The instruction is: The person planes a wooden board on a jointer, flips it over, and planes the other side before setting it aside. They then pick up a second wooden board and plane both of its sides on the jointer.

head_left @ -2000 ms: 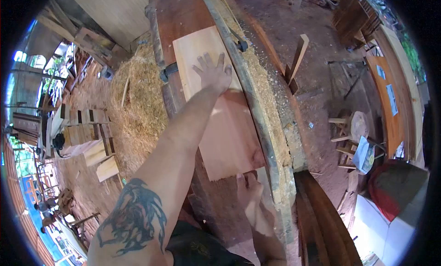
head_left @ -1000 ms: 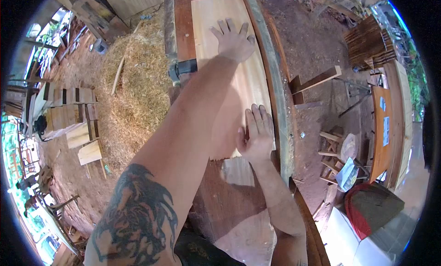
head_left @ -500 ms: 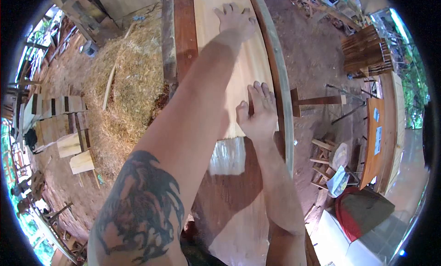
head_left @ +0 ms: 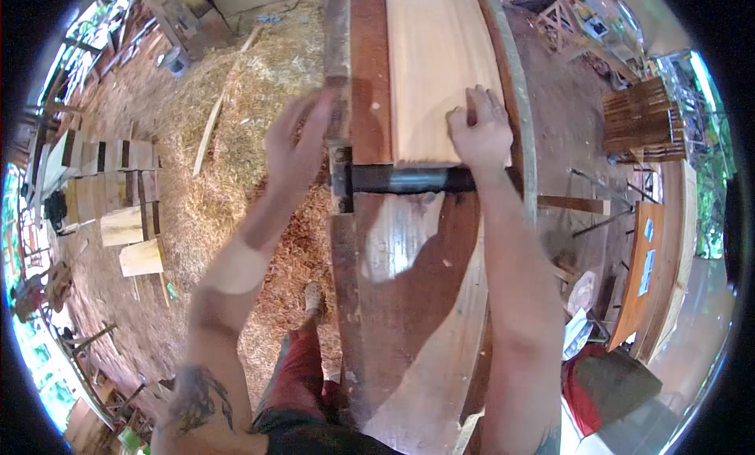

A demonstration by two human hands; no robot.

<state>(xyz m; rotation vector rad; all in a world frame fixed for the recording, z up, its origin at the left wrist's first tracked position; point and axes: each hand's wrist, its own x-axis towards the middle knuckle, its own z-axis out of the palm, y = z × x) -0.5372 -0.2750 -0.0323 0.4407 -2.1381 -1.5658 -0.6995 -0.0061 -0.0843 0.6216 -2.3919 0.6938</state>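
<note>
A pale wooden board [head_left: 436, 54] lies lengthwise on the far bed of a jointer-like machine, its near end just past the black cylinder [head_left: 401, 179]. My right hand [head_left: 481, 132] rests on the board's near right part, thumb apart from the other fingers. Off the left side of the machine, my left hand [head_left: 299, 136] is in the air, away from the board. It is blurred by motion, but its fingers look apart and nothing shows in them. The machine's near bed [head_left: 393, 313] stretches toward my body, brown with a bright sunlit patch.
A raised fence [head_left: 515, 85] runs along the right side of the machine. Wood shavings [head_left: 271, 70] cover the ground at left, with a thin strip of wood [head_left: 224, 101] on them. Stacked wood blocks [head_left: 106, 187] stand farther left. An orange board [head_left: 641, 274] leans at right.
My left hand has left the board's far part and swung back and left, off the machine. The right hand stays on the board. The view has shifted, uncovering the black cylinder.
</note>
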